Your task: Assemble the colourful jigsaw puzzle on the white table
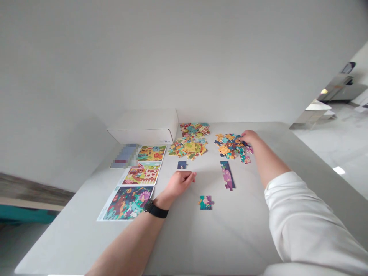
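Observation:
My left hand rests on the table with its fingers curled in, and nothing shows in it. Just beyond it lies a dark blue jigsaw piece. At the right-hand pile of jigsaw pieces, my right hand reaches in with bent fingers. Their tips are partly hidden, so what they pinch, if anything, is unclear. Between my arms is a joined strip of jigsaw pieces with a purple figure. Closer to me sits a teal and purple jigsaw piece.
Two more piles, a yellow-green one and a mixed one, lie near the wall. A white box stands at the back left. A picture sheet lies left of my wrist, under a blurred rectangular item.

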### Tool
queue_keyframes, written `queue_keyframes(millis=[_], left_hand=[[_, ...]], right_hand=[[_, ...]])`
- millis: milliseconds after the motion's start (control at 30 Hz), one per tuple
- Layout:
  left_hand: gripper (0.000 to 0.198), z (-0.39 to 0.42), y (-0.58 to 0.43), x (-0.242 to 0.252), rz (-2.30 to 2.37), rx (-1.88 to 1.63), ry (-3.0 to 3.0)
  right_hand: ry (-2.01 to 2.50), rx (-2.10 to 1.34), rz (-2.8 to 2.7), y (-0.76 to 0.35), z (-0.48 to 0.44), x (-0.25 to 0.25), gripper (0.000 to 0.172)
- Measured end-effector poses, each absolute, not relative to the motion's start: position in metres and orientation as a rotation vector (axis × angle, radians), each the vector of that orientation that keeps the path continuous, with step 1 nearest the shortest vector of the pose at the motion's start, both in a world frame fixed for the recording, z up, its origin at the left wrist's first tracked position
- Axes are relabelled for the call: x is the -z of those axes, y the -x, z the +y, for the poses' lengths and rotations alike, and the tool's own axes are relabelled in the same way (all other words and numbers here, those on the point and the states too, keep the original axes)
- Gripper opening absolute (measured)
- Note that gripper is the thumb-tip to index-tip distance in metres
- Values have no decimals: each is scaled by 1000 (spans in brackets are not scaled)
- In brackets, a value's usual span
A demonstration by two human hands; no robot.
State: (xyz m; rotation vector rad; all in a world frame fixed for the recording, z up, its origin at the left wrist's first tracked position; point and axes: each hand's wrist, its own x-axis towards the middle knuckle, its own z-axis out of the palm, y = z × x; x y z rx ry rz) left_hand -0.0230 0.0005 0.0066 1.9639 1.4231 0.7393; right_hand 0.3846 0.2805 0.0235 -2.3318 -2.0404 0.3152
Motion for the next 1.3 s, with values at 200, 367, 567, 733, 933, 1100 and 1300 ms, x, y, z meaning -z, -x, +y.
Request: queue_keyframes(millis=[200, 367, 567, 733, 933, 1100, 1300], left_hand=[[59, -1, 22, -8, 1408, -745, -1973], [57, -2, 20, -10, 1400, -735, -1960], [55, -2, 20, -11, 1400, -744, -1950], [52, -1, 18, -11, 1380, -763, -1988], [37, -2, 14, -8, 1353, -861, -2002], [35, -4, 13, -6, 1288, -1025, -1867], [41, -5, 13, -14, 1221, -1173, -1635]], right_hand=[[2328, -352, -2078, -386, 278, -28, 26], [2293, -413, -1847, -390, 270, -30, 22], [2176, -358, -1633, -401, 247, -32, 23], [1931, -490, -1428, -395, 207, -47, 26], [1436, -934, -1256, -345, 131, -71, 23], [1196, -1192, -1286, -295, 72, -71, 31], [1077, -1370, -1239, -247, 25, -39, 42]])
